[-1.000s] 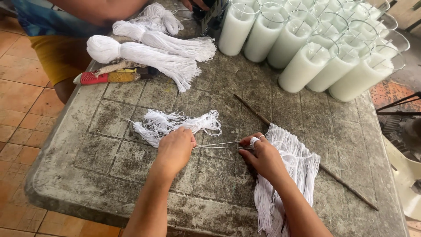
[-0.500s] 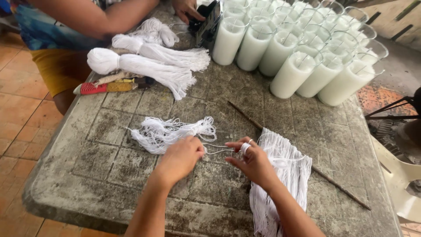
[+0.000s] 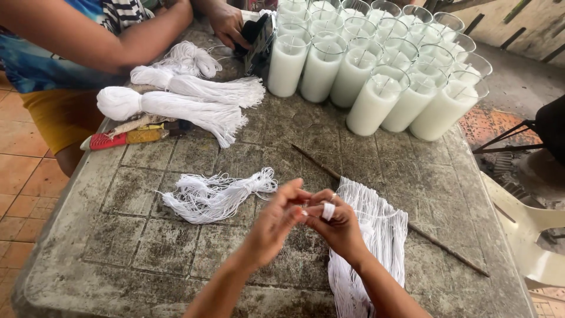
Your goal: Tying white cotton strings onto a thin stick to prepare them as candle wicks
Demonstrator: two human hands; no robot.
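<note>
In the head view, the left hand (image 3: 275,222) and the right hand (image 3: 336,227) are seen raised together just above the worn grey stone tabletop (image 3: 147,235), fingertips meeting and pinched around a thin white string (image 3: 305,204) that is barely visible between them. A white band is worn on a right finger. A loose bundle of cut white strings (image 3: 215,194) lies just left of the hands. A fringe of white strings (image 3: 376,235) is hung over a thin brown stick (image 3: 435,242) beneath the right hand. White candles in clear glass jars (image 3: 376,70) are clustered at the far edge.

bare tabletop (image 3: 147,235) left, candle glasses (image 3: 376,88) crowd far edge
</note>
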